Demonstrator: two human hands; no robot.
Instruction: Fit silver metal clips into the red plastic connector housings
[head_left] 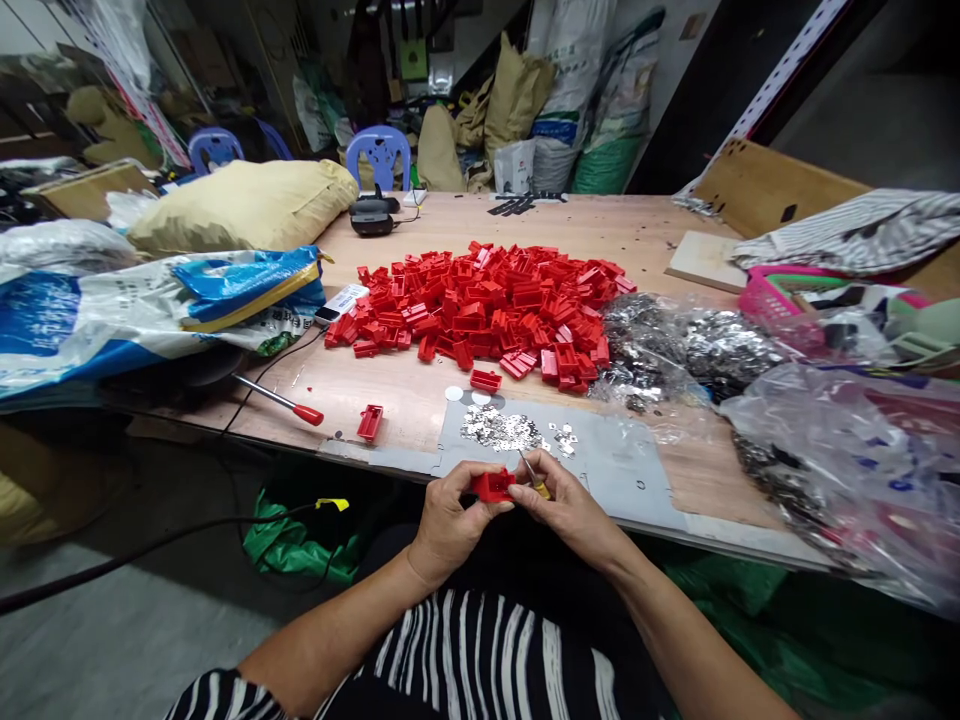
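Observation:
My left hand [455, 515] is closed around a small red plastic housing [493, 486], held just off the table's front edge with its hollow side partly showing. My right hand [564, 505] also touches the housing's right end with the thumb. Between its fingers sits a small yellow-handled tool [541, 489] with a thin metal shaft pointing up and left; its exact kind is unclear. Just beyond both hands, a pile of small shiny metal plates [501, 429] lies on a grey mat [619, 465]. Two single red housings lie nearby, one left of the mat [370, 422] and one behind the plates [485, 381].
A large heap of red housings [487, 300] covers the table's middle. Clear bags of metal parts [724, 350] stand at right, near a pink basket [772, 292]. A lever with a red grip [306, 414] juts out at left, before a blue-white sack [150, 310].

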